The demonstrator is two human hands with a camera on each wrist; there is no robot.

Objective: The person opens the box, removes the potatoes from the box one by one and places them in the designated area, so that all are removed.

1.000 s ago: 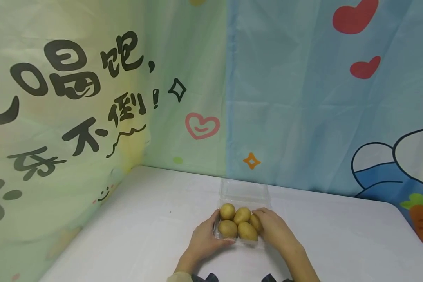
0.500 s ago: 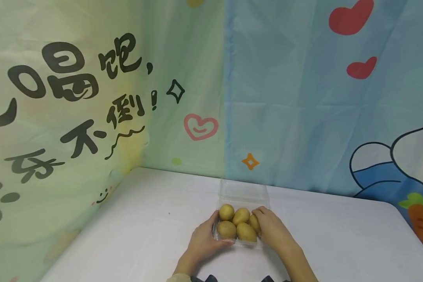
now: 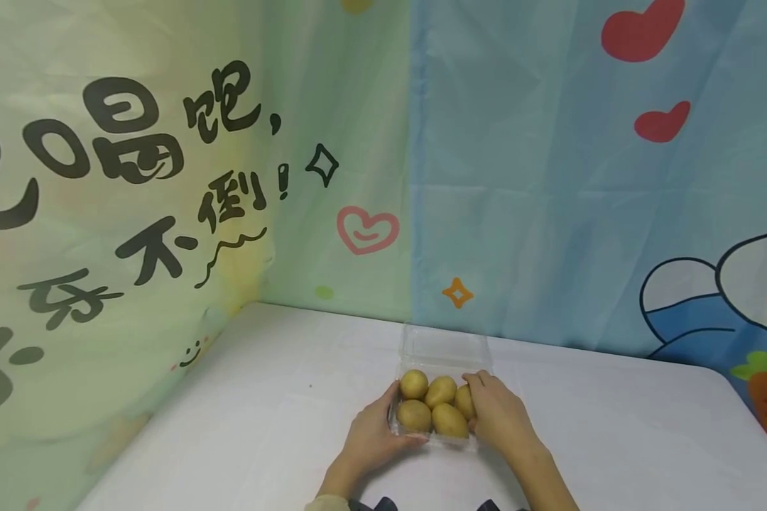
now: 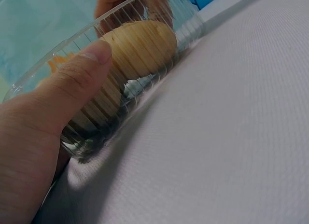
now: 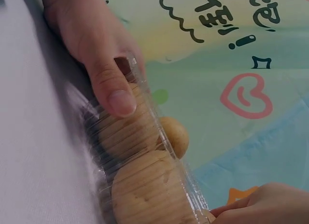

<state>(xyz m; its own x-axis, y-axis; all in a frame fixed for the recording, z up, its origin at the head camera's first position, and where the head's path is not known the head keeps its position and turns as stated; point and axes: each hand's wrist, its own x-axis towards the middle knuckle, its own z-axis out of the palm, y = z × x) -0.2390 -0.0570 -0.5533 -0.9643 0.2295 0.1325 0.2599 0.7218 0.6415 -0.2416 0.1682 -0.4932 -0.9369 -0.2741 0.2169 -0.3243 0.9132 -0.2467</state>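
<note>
A clear plastic clamshell box (image 3: 444,441) stands on the white table with several potatoes (image 3: 450,420) in its tray. Its lid (image 3: 445,345) lies open toward the back. My left hand (image 3: 374,431) grips the tray's left end, the thumb (image 4: 87,72) lying along the ribbed front wall. At the tray's right end, my right hand (image 3: 498,414) holds the rightmost potato (image 3: 464,402) between thumb and fingers, partly covering it. In the right wrist view, the right hand (image 5: 268,204) shows at the lower corner, close against the box rim.
The white tabletop (image 3: 262,426) spreads out on both sides of the box. A printed curtain (image 3: 518,213) with hearts and lettering hangs right behind the table and along its left side. Dark strap ends (image 3: 383,504) show at the bottom edge.
My right hand has shifted slightly back and to the right, so more of the rightmost potato shows. The left hand keeps its grip on the box.
</note>
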